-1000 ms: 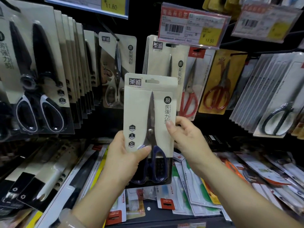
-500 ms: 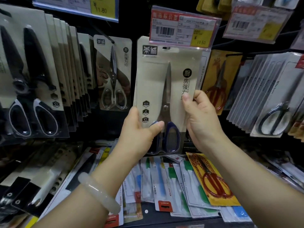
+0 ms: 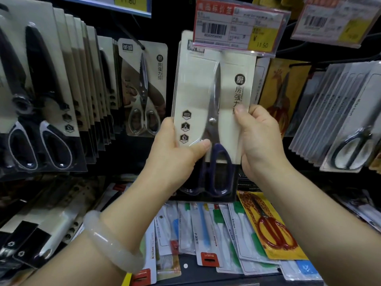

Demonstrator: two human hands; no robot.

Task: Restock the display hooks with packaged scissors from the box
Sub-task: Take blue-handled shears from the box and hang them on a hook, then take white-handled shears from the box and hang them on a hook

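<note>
The fingers of both hands are curled around one packaged pair of scissors (image 3: 214, 112): the left hand (image 3: 175, 153) holds its left edge with the thumb (image 3: 201, 146) pressed on the front near the blue handles, and the right hand (image 3: 261, 145) holds its right edge with the thumb (image 3: 240, 110) on the printed card. The package stands upright in front of the dark display wall (image 3: 179, 19), in the middle of it, and its top edge is hidden behind the red and yellow price tag (image 3: 237, 29), so the hook cannot be seen. At the left edge of the wall hangs a long row of black-handled scissors packs (image 3: 41, 100), and just right of this row one pack of silver kitchen shears (image 3: 144, 87). At the right edge hangs a row of grey packs (image 3: 340, 120). Behind the right hand a yellow giraffe pack (image 3: 282, 89) hangs. Along the bottom of the wall lie kitchen brush packs (image 3: 206, 234) and a second yellow giraffe scissors pack (image 3: 268, 226). On the left wrist sits a pale bangle (image 3: 109, 240).
</note>
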